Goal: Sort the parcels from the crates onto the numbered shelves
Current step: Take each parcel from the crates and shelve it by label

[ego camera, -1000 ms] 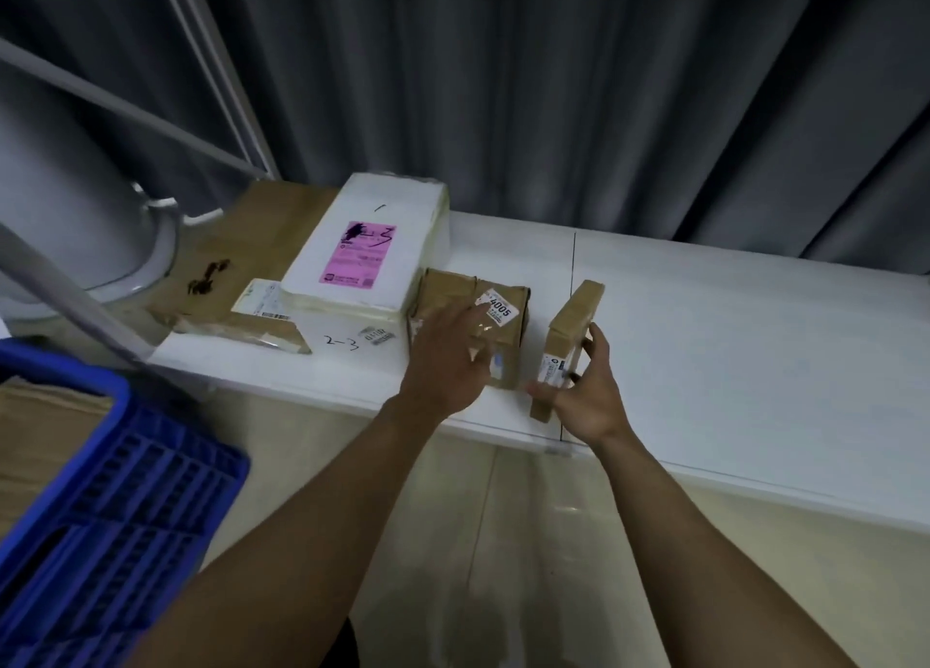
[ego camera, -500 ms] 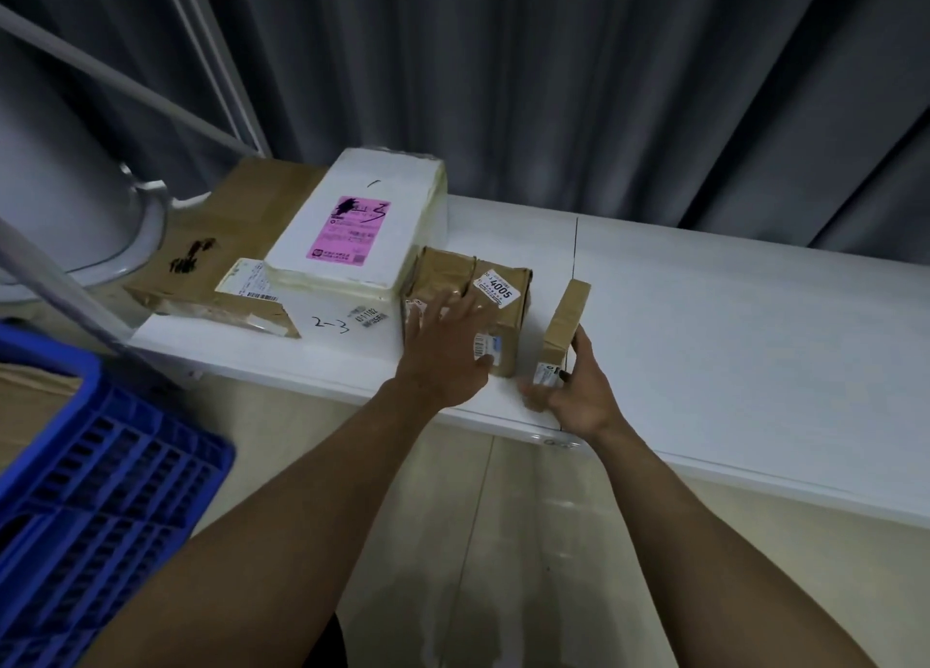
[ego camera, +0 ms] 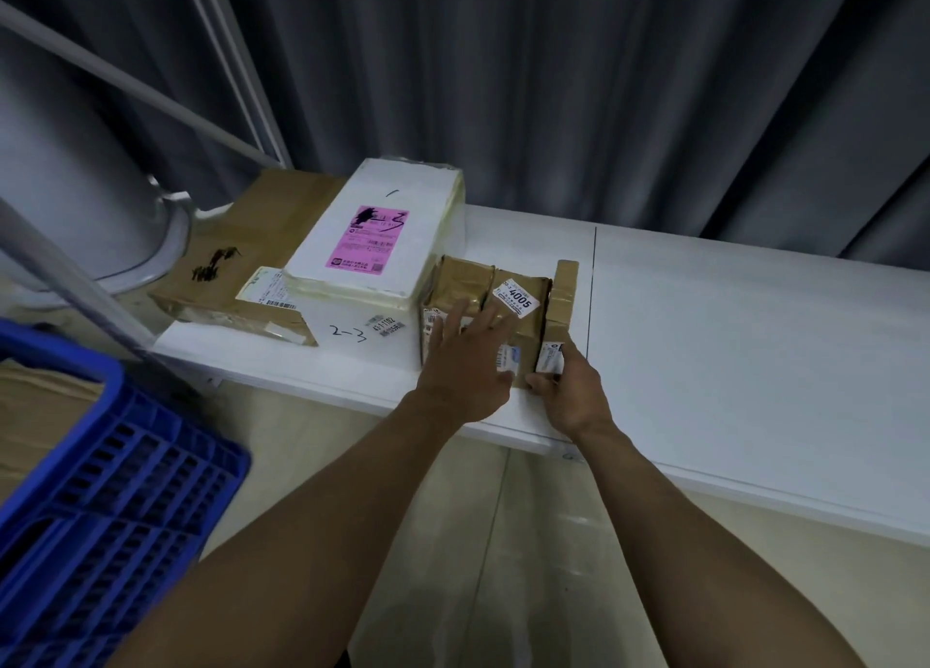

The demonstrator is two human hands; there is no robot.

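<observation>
The thin box (ego camera: 562, 295) stands on its narrow edge on the white shelf (ego camera: 729, 340), near the middle of the frame. Its long side runs from the front edge of the shelf up toward the gray curtain (ego camera: 553, 88). Its left face touches the brown box (ego camera: 465, 279), the one with the 4005 sticker.

The right hand (ego camera: 573, 395) is at the near end of the thin box, the end with the white label. Its fingers (ego camera: 542, 380) curl around the bottom front corner, and the thumb lies up the right face, so this hand grips the thin box. The rest of the box reaches away from the hand, up the frame.

The left hand (ego camera: 465, 360) lies flat on the brown box with its fingers straight and spread. It presses down and grips nothing.

The right hand is the one on the thin box, so the next move looks like its job. It could slide the box straight back along its long side, or just let go. The thin box is tall and narrow, so it may tip to the right, where nothing props it.

Left of the brown box sits a white box (ego camera: 372, 234) with a pink label. It rests partly on a flat parcel (ego camera: 241, 244). "2-3" (ego camera: 348, 334) is written on the shelf in front of them. A blue crate (ego camera: 100, 491) is at the lower left of the frame.
</observation>
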